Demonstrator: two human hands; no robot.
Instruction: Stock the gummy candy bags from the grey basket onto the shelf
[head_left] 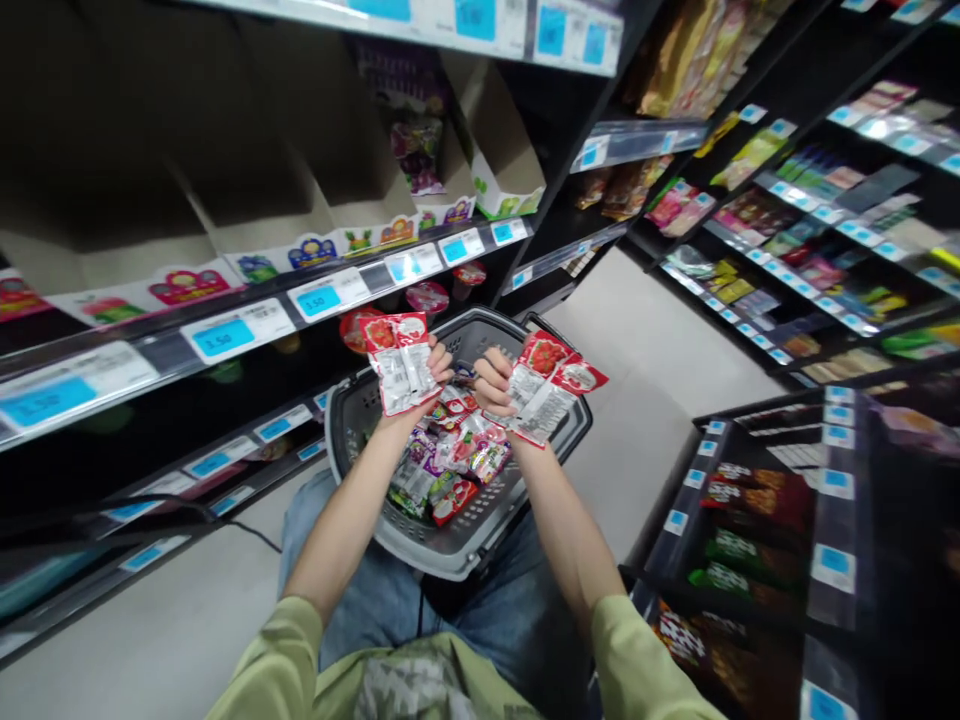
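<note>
My left hand (437,368) is closed on a red and silver snack packet (401,365), held upright over the left part of a grey shopping basket (457,560). In my right hand (493,382) is a similar red and silver snack packet (541,385), tilted outward over the basket's right rim. Both packets turn their printed silver backs toward me. Below the hands, several colourful candy packets (469,445) lie loose in the basket, some green, purple or red. The basket rests between my knees.
On the left, a shelf carries open cardboard display boxes (442,212), with a purple packet (418,155) in one. Price tags (238,332) line its edge. Round red-lidded cups (427,296) sit on the shelf below. A low rack of snack bags (739,490) stands to the right, beyond the pale floor (637,350).
</note>
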